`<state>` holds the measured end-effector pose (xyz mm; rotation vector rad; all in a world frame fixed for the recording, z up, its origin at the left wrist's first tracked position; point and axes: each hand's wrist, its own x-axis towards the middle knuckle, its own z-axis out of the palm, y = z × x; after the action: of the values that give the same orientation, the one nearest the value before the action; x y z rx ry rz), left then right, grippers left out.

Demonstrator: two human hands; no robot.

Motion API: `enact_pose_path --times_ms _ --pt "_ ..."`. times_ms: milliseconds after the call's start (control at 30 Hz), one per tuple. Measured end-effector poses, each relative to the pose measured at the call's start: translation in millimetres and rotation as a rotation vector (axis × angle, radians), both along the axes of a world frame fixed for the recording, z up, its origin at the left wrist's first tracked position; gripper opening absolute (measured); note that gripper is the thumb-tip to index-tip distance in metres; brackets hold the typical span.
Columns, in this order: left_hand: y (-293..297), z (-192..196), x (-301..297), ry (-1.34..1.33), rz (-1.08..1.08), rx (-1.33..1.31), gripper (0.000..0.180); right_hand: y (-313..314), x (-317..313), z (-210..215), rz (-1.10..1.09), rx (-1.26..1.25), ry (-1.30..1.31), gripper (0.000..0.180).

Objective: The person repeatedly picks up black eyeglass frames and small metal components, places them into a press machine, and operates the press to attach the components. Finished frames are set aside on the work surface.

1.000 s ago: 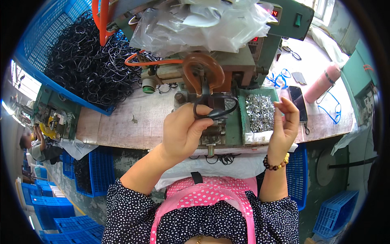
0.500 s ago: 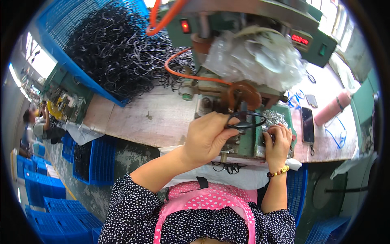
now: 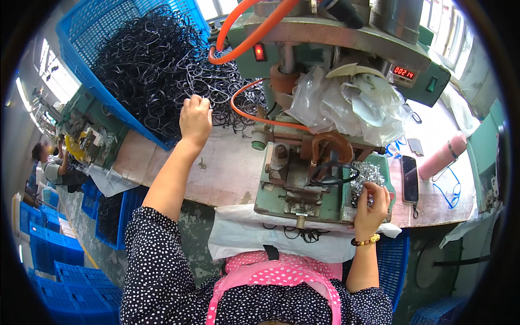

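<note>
left hand (image 3: 195, 120): reaching out to the heap of black wire rings (image 3: 157, 65) in the blue crate (image 3: 81, 70), grip closed on a ring or two at the heap's near edge, where stock lies within arm's reach; right hand (image 3: 371, 203): grip pinched on something small, too small to tell, at the tray of silvery metal bits (image 3: 368, 173) just beside the green press (image 3: 303, 181), so both supplies flank it; one black ring (image 3: 336, 174) seated on the press; pink bottle (image 3: 443, 156) and phone (image 3: 410, 179) set aside on the bench (image 3: 222, 168).
</note>
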<state>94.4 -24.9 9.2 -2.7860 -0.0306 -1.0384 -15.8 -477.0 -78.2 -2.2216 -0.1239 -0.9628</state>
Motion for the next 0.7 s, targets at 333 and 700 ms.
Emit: enact_pose_path --times_ms 333,700 --pt "-72 -87 -102 0.186 -0.497 -0.335 0.021 -4 -1 -11 0.010 0.088 -0.012 0.012" --pt "-41 -74 -109 0.127 -0.312 -1.687 0.017 -6 0 -5 0.067 0.031 0.006 0.012"
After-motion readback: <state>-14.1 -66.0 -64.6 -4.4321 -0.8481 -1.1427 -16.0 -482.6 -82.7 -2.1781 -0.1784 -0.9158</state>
